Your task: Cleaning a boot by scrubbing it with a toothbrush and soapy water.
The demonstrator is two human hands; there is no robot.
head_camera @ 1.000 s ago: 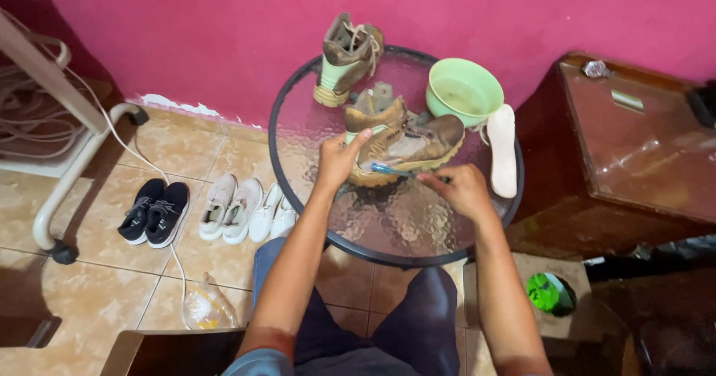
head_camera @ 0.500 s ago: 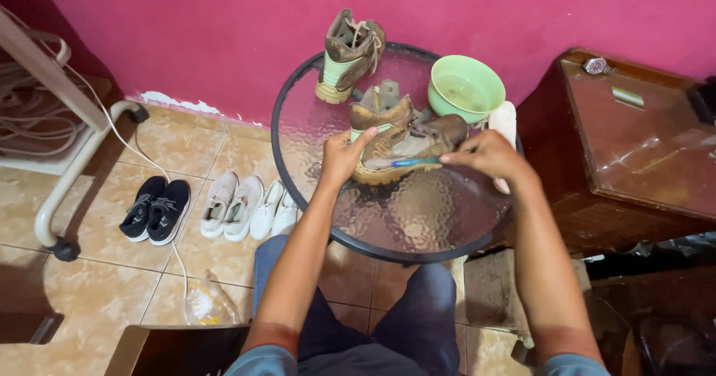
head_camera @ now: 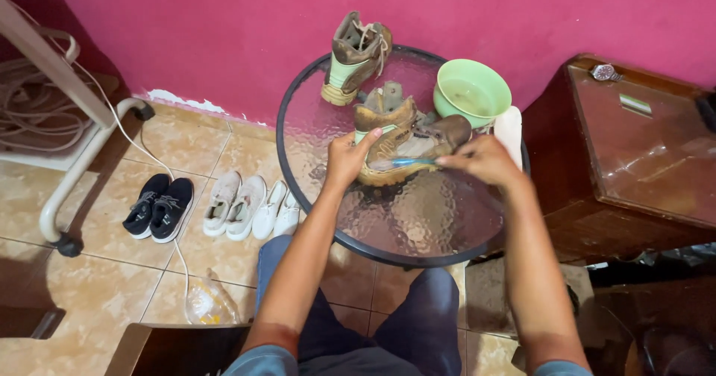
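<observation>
Head view: right hand point(head_camera: 485, 160) drew brush point(head_camera: 403, 163) leftward across boot point(head_camera: 395, 141).

The wall point(head_camera: 224, 33) is deep magenta. The round table point(head_camera: 418, 219) has a black rim and clear pebbled glass. Both boots are muddy tan-brown: one point(head_camera: 395, 133) under the hands, one point(head_camera: 356, 55) with a pale green heel. The bowl point(head_camera: 471, 92) is light green, the brush point(head_camera: 406, 163) blue. Black sneakers point(head_camera: 158, 207) and white shoes point(head_camera: 250, 208) sit on beige floor tiles point(head_camera: 89, 286).

Bare forearms, short blue-grey sleeves at the upper arms, dark blue trousers on both legs
</observation>
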